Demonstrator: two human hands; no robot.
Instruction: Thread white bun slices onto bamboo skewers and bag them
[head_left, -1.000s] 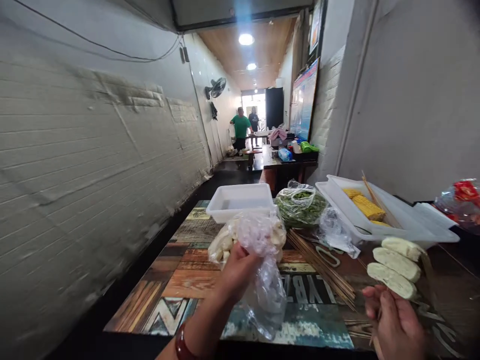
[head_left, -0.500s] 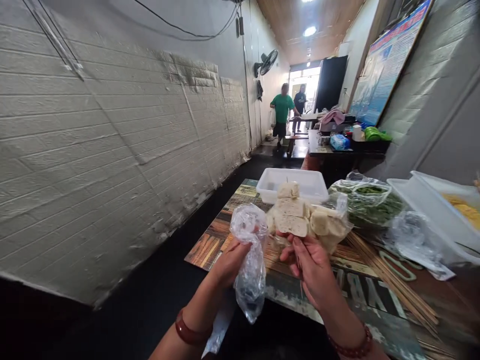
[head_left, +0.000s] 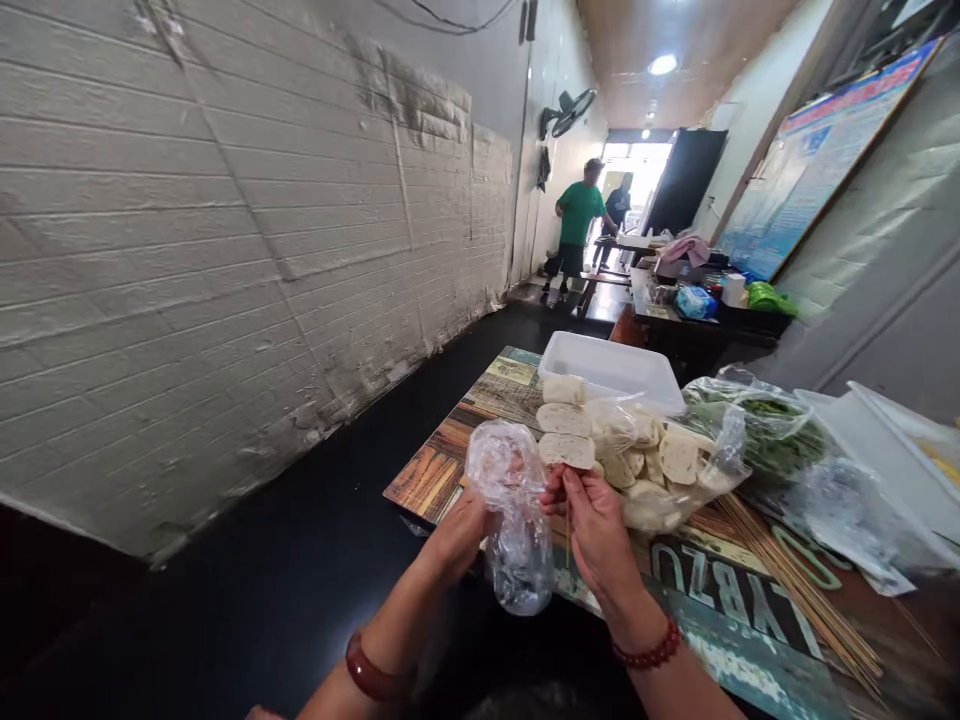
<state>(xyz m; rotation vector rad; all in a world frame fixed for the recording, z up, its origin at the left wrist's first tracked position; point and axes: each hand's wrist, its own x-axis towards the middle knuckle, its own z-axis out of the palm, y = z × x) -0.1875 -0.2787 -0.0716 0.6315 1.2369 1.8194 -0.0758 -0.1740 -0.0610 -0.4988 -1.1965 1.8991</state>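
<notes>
My left hand is closed around a clear plastic bag, its crumpled upper part bulging above the fingers. In my right hand, the fingers pinch the lower end of a thin wooden skewer. Several thick, pale slices of a bread-like or fish-cake-like food are stacked along it, pointing up and away from me. The slices stand just right of the bag's upper part; whether they touch it I cannot tell. Behind my right hand lies an open clear bag of similar pale pieces.
A white plastic tub sits at the table's far edge. To the right are bagged leafy greens, crumpled plastic, loose wooden skewers, pale green scissor handles and another white tub. A person in green stands farther back.
My right hand has brought the skewered slices left, closer to the plastic bag, uncovering more of the pieces behind. My view has swung slightly left. Both hands keep their hold.
</notes>
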